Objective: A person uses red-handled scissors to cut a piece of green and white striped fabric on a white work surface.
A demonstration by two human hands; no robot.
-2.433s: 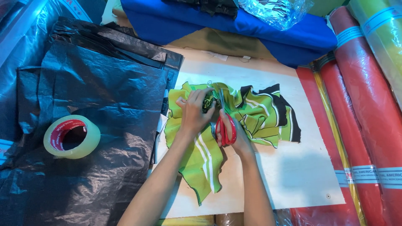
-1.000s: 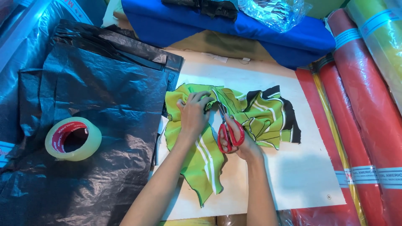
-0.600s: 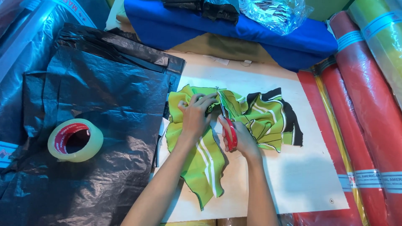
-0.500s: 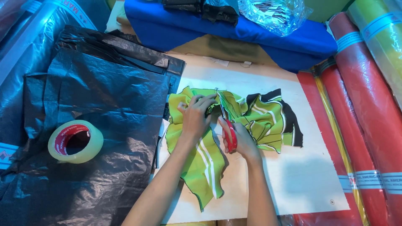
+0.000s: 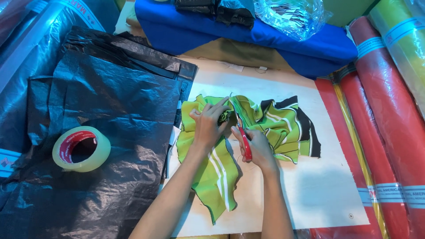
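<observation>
2 hands at the green striped cloth (image 5: 265,128) on the desk (image 5: 327,194): left hand (image 5: 208,126) fingers pinch a fold, right hand (image 5: 256,148) grips red scissors (image 5: 244,144), cutting step underway; next snip likely needs taut fabric.

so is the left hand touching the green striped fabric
Touching: the head view shows the left hand pressed flat on the green striped fabric, fingers pinching a fold.
</observation>
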